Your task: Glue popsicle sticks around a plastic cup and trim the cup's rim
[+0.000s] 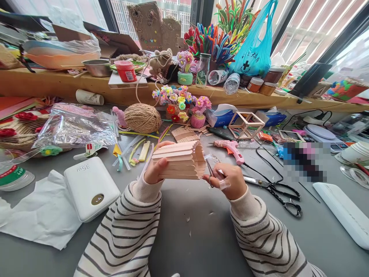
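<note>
My left hand [157, 169] is closed around a small box made of wooden craft sticks [180, 159], held above the grey table [201, 231]. The box's stacked stick side faces me. My right hand [227, 181] is closed in a pinch on a thin metal tool, probably tweezers [210, 169], whose tip touches the box's right edge. Both arms wear cream sleeves with dark stripes.
Black scissors [276, 190] and a pink glue gun [230, 148] lie right of my hands. A white power bank [90, 188], a twine ball [142, 117], loose sticks [184, 134], a wooden frame [245, 125] and yarn flowers [181, 102] surround them. A cluttered shelf runs behind.
</note>
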